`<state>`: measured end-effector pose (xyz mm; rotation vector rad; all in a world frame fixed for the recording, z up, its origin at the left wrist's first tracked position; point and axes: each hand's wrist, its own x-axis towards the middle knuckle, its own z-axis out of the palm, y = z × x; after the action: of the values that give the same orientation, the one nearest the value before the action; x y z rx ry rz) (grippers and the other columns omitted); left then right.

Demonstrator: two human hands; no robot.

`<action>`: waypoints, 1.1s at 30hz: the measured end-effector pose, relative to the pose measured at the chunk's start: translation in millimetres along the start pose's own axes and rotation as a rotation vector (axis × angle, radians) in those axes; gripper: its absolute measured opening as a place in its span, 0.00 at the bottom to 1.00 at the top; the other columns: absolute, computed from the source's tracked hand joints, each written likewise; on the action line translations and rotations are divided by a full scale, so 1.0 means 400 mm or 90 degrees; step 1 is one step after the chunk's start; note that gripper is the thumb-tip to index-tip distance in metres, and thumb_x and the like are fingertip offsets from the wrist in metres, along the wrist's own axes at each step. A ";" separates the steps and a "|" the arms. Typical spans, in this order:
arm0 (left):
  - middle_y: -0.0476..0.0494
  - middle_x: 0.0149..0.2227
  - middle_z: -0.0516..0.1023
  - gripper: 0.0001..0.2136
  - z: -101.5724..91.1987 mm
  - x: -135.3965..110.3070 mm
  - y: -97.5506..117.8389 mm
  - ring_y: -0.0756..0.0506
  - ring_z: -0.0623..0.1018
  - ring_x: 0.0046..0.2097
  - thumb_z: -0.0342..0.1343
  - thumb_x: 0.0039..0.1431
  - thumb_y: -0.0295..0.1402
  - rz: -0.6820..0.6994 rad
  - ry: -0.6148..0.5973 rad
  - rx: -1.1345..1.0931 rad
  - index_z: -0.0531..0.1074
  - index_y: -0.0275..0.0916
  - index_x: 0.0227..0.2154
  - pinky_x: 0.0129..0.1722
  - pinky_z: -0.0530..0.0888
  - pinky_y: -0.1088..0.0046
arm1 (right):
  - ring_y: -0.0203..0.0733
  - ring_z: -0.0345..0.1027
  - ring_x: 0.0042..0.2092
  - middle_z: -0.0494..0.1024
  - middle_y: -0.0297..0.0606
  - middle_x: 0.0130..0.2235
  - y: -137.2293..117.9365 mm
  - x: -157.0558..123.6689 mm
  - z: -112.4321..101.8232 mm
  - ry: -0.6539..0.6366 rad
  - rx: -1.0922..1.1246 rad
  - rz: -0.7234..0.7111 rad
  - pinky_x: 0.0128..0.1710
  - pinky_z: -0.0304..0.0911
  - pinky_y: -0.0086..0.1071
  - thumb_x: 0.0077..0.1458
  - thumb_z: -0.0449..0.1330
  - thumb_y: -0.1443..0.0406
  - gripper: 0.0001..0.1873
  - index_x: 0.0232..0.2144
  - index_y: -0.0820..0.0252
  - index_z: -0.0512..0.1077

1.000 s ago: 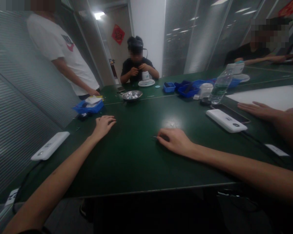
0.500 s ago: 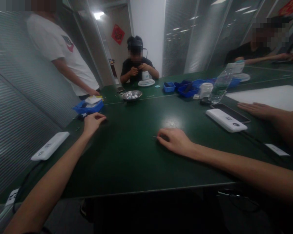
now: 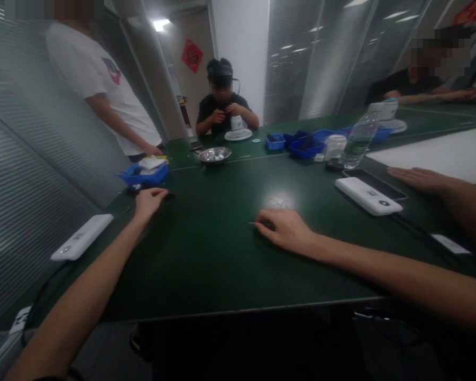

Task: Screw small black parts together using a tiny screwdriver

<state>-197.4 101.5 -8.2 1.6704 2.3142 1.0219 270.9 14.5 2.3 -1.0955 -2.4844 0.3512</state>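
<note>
Fingers (image 3: 265,227) of the right hand (image 3: 289,228) pinching a thin, straight, pale sliver (image 3: 252,223) over the smooth green tabletop (image 3: 206,264), left hand (image 3: 147,203) bunched at a small dark shape (image 3: 170,197), its grip unclear to me, shiny round metal dish (image 3: 213,163) beyond.

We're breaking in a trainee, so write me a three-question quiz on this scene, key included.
1. True or false: the camera wearer's right hand pinches a thin, pale object.

2. Which colour is the tray nearest the wearer's left hand?
A) red
B) blue
C) white

3. Fill in: the clear bottle stands on a ____ table.

Key: 1. true; 2. B; 3. green
</note>
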 end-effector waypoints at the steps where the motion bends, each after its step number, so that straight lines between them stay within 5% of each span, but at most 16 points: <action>1: 0.40 0.43 0.84 0.15 0.005 0.005 -0.007 0.38 0.81 0.44 0.62 0.57 0.40 -0.009 0.004 -0.009 0.84 0.38 0.41 0.48 0.73 0.67 | 0.38 0.69 0.33 0.79 0.37 0.37 0.001 0.000 0.001 0.001 -0.003 0.000 0.31 0.57 0.31 0.66 0.57 0.59 0.10 0.42 0.58 0.76; 14: 0.38 0.41 0.84 0.17 0.025 0.012 -0.024 0.36 0.81 0.43 0.66 0.50 0.42 -0.082 0.017 -0.068 0.85 0.38 0.40 0.46 0.75 0.64 | 0.38 0.70 0.34 0.79 0.37 0.38 0.003 -0.001 0.004 0.000 -0.008 0.001 0.32 0.57 0.31 0.66 0.57 0.59 0.10 0.42 0.57 0.75; 23: 0.34 0.46 0.82 0.17 0.017 -0.025 0.018 0.34 0.80 0.45 0.54 0.61 0.41 0.176 0.005 0.272 0.85 0.38 0.40 0.47 0.75 0.62 | 0.38 0.69 0.33 0.79 0.37 0.36 -0.002 -0.002 -0.001 0.001 -0.005 0.000 0.31 0.57 0.30 0.66 0.57 0.59 0.11 0.42 0.58 0.75; 33: 0.38 0.48 0.82 0.17 -0.015 -0.052 0.042 0.37 0.80 0.48 0.52 0.58 0.30 0.199 -0.025 0.277 0.81 0.37 0.46 0.52 0.74 0.62 | 0.38 0.68 0.32 0.78 0.37 0.35 0.004 0.002 0.007 0.006 -0.024 -0.006 0.31 0.55 0.31 0.66 0.57 0.59 0.10 0.42 0.58 0.75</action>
<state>-178.6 83.5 0.4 2.2414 2.4265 0.5331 270.1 15.8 -0.6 -1.0967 -2.4971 0.2961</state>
